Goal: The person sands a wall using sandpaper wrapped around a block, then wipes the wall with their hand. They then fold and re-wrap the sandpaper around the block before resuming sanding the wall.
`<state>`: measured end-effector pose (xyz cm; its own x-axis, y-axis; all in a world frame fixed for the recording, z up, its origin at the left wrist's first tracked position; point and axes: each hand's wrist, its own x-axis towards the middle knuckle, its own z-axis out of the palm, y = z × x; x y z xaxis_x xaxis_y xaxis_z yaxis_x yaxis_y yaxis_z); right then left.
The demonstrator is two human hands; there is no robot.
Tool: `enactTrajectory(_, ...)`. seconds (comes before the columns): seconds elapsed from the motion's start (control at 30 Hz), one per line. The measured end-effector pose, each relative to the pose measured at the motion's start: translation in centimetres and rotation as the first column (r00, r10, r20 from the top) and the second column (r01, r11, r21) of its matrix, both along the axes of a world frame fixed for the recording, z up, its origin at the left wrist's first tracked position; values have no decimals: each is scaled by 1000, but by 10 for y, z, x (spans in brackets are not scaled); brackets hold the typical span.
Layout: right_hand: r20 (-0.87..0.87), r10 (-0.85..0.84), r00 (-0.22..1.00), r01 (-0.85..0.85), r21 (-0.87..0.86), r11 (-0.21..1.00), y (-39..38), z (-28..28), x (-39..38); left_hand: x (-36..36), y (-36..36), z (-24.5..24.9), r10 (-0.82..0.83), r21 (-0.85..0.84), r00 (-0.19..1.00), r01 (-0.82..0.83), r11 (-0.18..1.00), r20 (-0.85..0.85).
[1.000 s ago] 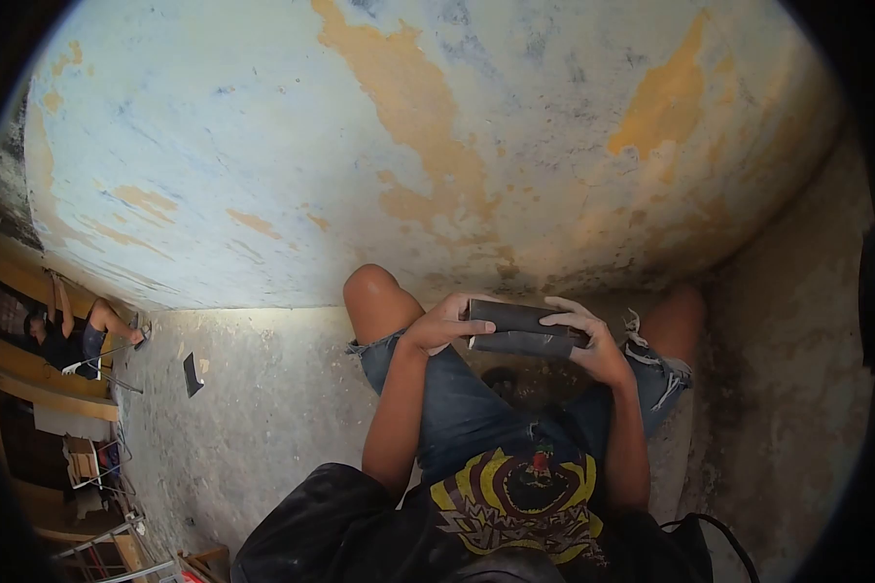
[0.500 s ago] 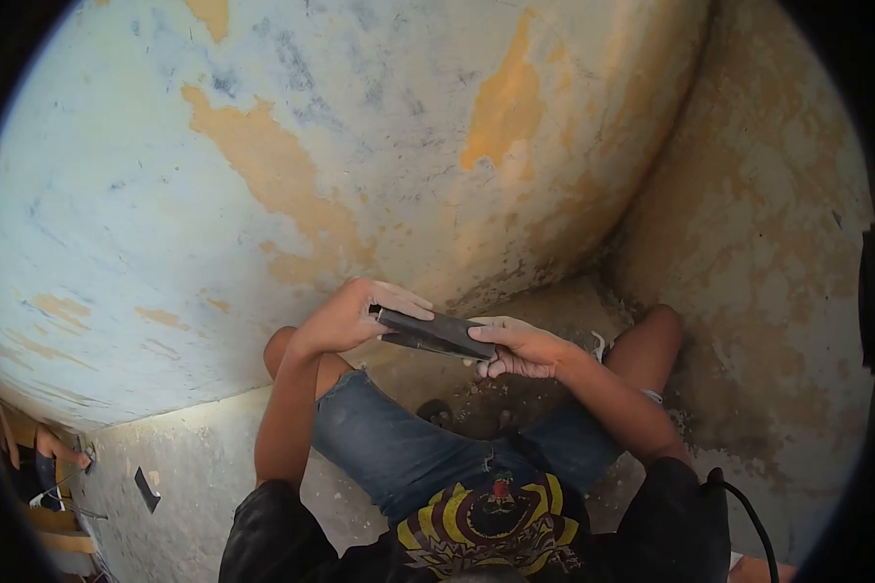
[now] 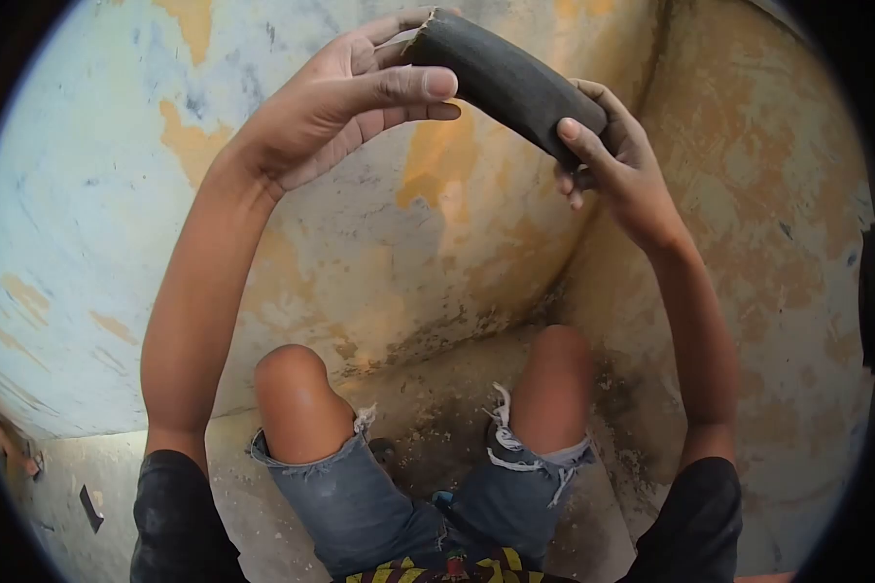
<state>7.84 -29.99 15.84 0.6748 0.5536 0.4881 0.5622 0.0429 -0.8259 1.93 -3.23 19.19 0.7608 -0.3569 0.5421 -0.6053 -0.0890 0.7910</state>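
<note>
Both arms raised before wall corner. My left hand (image 3: 345, 102) grips upper-left end of dark curved sheet (image 3: 501, 73), fingers wrapped round it. My right hand (image 3: 617, 160) clamps lower-right end, thumb on top. Sheet bent into arch, sloping down to right, close to peeling wall (image 3: 97, 194); cannot tell whether it touches. Below: bare knees (image 3: 297, 389), frayed denim shorts (image 3: 360, 505), dirty floor (image 3: 437, 408). Small dark scrap (image 3: 90, 507) on floor, far left.

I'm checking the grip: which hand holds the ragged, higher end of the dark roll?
The left hand: it pinches the ragged upper end of the dark roll, while the right hand wraps around the lower end.
</note>
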Motion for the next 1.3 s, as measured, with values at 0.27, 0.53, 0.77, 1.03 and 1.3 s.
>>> enactTrajectory(0.27,-334,303,892,-246,203,948,22,-22,31,9,-30,3,411,-89,858,-404,911,308)
enactTrajectory(0.53,-483,-46,875,145,170,975,-41,-4,-5,66,-86,-2,93,-288,991,-63,956,94)
enactTrajectory(0.77,-500,-89,861,216,202,955,-94,-82,-4,100,-142,-56,-109,24,993,110,994,-53)
enactTrajectory(1.03,-785,-119,609,445,213,870,-114,-391,28,163,-192,-327,75,216,922,10,976,-381)
enactTrajectory(1.3,-951,22,309,455,168,874,-129,-531,-3,160,-183,-539,-75,78,570,240,968,-818)
